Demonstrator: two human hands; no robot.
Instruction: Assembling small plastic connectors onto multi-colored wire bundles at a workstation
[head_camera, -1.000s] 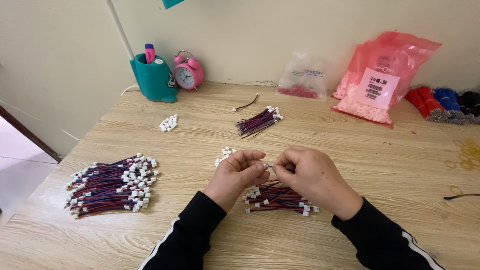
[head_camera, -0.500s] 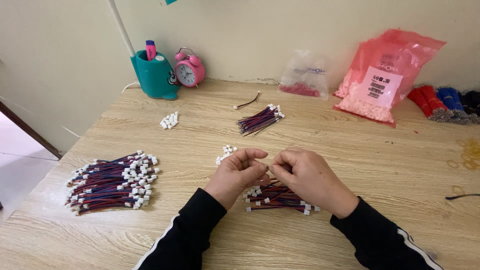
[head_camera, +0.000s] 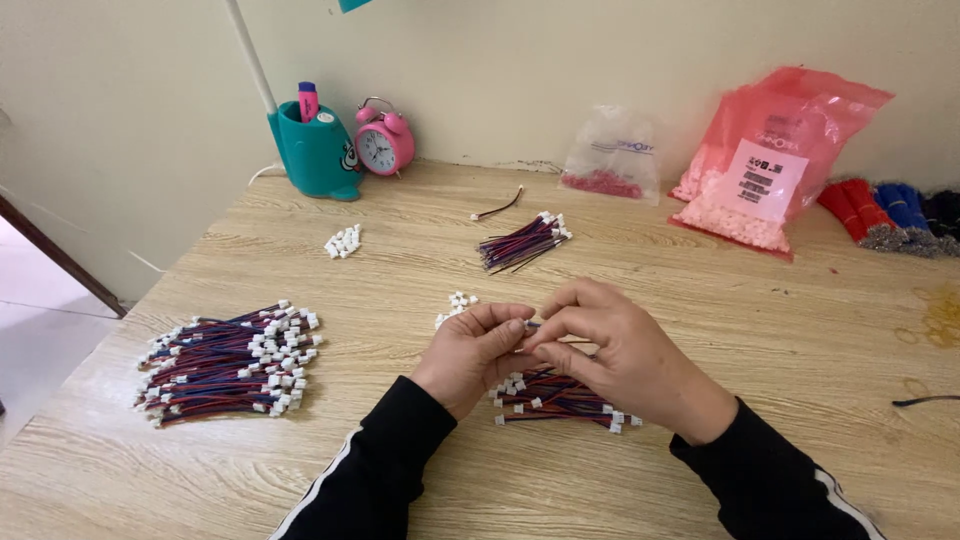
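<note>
My left hand (head_camera: 472, 352) and my right hand (head_camera: 612, 352) meet at the fingertips over the middle of the wooden table (head_camera: 700, 300). Between them they pinch a thin red-blue-black wire lead with a small white connector (head_camera: 527, 325). Right beneath the hands lies a small bundle of the same wire leads (head_camera: 560, 398). A few loose white connectors (head_camera: 456, 303) sit just beyond my left hand. Both forearms wear black sleeves with a white stripe.
A big pile of finished leads (head_camera: 228, 360) lies at the left. Farther back are another wire bundle (head_camera: 522, 242), a clump of white connectors (head_camera: 343, 241), a single lead (head_camera: 498, 207), a teal pen holder (head_camera: 315, 150), a pink alarm clock (head_camera: 383, 142), a clear bag (head_camera: 612, 158) and a pink bag of white parts (head_camera: 765, 160).
The hands have stayed together at the same spot; only the fingers have shifted slightly around the wire lead. The view has tilted a little.
</note>
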